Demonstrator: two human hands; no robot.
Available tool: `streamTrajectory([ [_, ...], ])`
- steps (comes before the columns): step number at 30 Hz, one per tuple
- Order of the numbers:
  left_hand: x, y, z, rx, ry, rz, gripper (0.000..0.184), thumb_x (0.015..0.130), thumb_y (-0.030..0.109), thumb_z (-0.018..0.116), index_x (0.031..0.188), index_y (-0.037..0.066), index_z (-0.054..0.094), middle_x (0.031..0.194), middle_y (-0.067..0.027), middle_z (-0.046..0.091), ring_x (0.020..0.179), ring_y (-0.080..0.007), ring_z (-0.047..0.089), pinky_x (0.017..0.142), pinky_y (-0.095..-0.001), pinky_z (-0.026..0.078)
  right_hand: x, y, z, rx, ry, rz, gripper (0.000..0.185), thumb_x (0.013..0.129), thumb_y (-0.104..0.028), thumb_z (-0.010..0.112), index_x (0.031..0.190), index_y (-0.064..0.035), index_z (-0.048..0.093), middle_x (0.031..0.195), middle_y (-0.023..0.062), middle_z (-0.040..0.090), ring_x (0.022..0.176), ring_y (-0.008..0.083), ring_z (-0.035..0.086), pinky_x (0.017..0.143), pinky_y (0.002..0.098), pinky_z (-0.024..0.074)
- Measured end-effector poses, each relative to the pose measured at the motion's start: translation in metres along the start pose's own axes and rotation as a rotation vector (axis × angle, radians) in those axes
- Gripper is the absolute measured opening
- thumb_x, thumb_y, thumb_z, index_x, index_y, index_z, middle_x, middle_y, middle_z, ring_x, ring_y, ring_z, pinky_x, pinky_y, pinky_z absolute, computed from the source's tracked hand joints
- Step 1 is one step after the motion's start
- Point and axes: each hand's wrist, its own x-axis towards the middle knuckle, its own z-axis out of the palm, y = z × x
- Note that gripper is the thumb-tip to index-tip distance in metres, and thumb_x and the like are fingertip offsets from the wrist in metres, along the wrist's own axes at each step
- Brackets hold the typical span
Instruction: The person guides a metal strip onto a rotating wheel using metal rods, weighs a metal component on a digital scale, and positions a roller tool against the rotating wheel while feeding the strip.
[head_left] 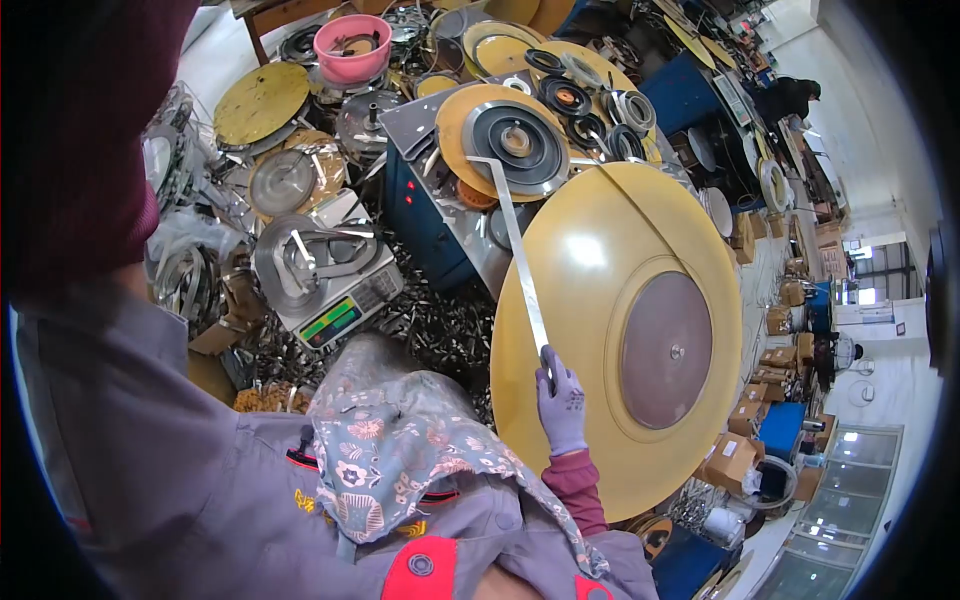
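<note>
My right hand [562, 405], in a pale purple glove with a maroon sleeve, is closed around the dark end of a long, thin metal bar [522, 255]. The bar's bent far end lies over the edge of a tan disc [455, 128] that carries a dark ringed reel. Behind the bar and beside my hand stands a large yellow disc [540, 440] with a brown round centre [665, 350]. My left hand is out of view; only a maroon sleeve [145, 215] shows at the upper left.
A scale [345, 315] with a green-edged display bears coiled strip. Dark metal scraps [440, 325] cover the floor. A pink bucket [352, 65] and a blue cabinet [425, 225] stand beyond. Several black rings, cardboard boxes [730, 460] and a dark-clad person [785, 98] are farther off.
</note>
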Motion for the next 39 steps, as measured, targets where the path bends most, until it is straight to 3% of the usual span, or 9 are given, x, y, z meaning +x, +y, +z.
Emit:
streamTrajectory([
  [12,-0.062,0.047,0.001,-0.316,-0.661,0.259,0.045,0.079,0.034,0.067,0.103,-0.003,0.061,0.085,-0.0109,0.065,0.071,-0.0222,0.064,0.061,-0.0299,0.051,0.003,0.001,0.01,0.015,-0.006,-0.007,0.037,0.086,-0.011,0.053,0.122,-0.0077,0.051,0.105,0.0128,0.062,0.093,0.0279,0.059,0.08,0.0378,0.0465],
  [18,-0.052,0.051,0.043,-0.33,-0.543,0.247,0.043,0.081,0.032,0.063,0.104,-0.004,0.06,0.088,-0.0114,0.064,0.073,-0.0223,0.064,0.064,-0.0301,0.051,0.004,-0.024,-0.016,-0.102,-0.101,0.116,0.034,0.084,-0.011,0.054,0.118,-0.0054,0.053,0.1,0.0193,0.06,0.084,0.0324,0.059,0.074,0.0418,0.0478],
  [20,-0.046,0.053,0.049,-0.335,-0.542,0.249,0.042,0.082,0.031,0.062,0.105,-0.004,0.059,0.089,-0.0116,0.064,0.074,-0.0224,0.064,0.065,-0.0302,0.051,0.007,-0.021,-0.006,-0.167,0.244,-0.239,0.038,0.082,-0.014,0.056,0.118,-0.0041,0.052,0.099,0.0202,0.06,0.081,0.0352,0.06,0.072,0.0422,0.0483],
  [22,-0.04,0.051,0.053,-0.373,-0.518,0.271,0.042,0.082,0.03,0.061,0.105,-0.004,0.059,0.09,-0.0117,0.064,0.075,-0.0224,0.064,0.066,-0.0302,0.051,0.005,-0.017,-0.009,-0.08,-0.087,0.138,0.043,0.081,-0.021,0.059,0.12,-0.0048,0.051,0.098,0.0196,0.06,0.084,0.0354,0.06,0.075,0.0427,0.0483],
  [27,-0.019,0.05,0.063,-0.441,-0.508,0.296,0.04,0.084,0.028,0.058,0.107,-0.005,0.057,0.093,-0.0121,0.063,0.076,-0.0225,0.064,0.068,-0.0304,0.051,0.001,0.0,0.008,-0.038,-0.158,0.16,0.049,0.089,-0.024,0.052,0.134,-0.0123,0.038,0.106,0.024,0.055,0.095,0.0367,0.056,0.078,0.0427,0.0465],
  [30,-0.009,0.049,0.069,-0.459,-0.495,0.317,0.039,0.085,0.027,0.056,0.107,-0.005,0.056,0.094,-0.0124,0.063,0.078,-0.0226,0.064,0.069,-0.0305,0.051,-0.002,0.003,0.009,-0.098,-0.088,0.091,0.043,0.09,-0.024,0.049,0.13,-0.0108,0.043,0.105,0.0255,0.055,0.088,0.0387,0.056,0.074,0.0444,0.0468],
  [34,-0.009,0.046,0.074,-0.497,-0.475,0.281,0.038,0.086,0.025,0.054,0.109,-0.006,0.055,0.097,-0.0127,0.062,0.079,-0.0227,0.064,0.071,-0.0307,0.051,-0.006,0.064,0.056,-0.201,-0.07,0.143,0.04,0.084,-0.029,0.053,0.12,-0.0112,0.052,0.085,0.0158,0.058,0.071,0.0269,0.059,0.061,0.0368,0.0484],
  [37,-0.02,0.042,0.072,-0.514,-0.474,0.24,0.037,0.087,0.024,0.052,0.109,-0.006,0.054,0.098,-0.013,0.062,0.08,-0.0227,0.063,0.073,-0.0308,0.051,0.003,0.053,0.046,0.126,-0.105,0.123,0.041,0.083,-0.026,0.055,0.121,-0.0127,0.051,0.084,0.0145,0.057,0.068,0.0254,0.059,0.059,0.0376,0.0477],
  [39,-0.022,0.041,0.074,-0.526,-0.472,0.217,0.037,0.088,0.023,0.051,0.11,-0.006,0.054,0.099,-0.0132,0.061,0.081,-0.0228,0.063,0.074,-0.0309,0.051,-0.004,0.054,0.058,-0.002,0.105,-0.011,0.041,0.082,-0.025,0.056,0.121,-0.0133,0.051,0.081,0.0136,0.056,0.066,0.0248,0.059,0.057,0.0371,0.0474],
])
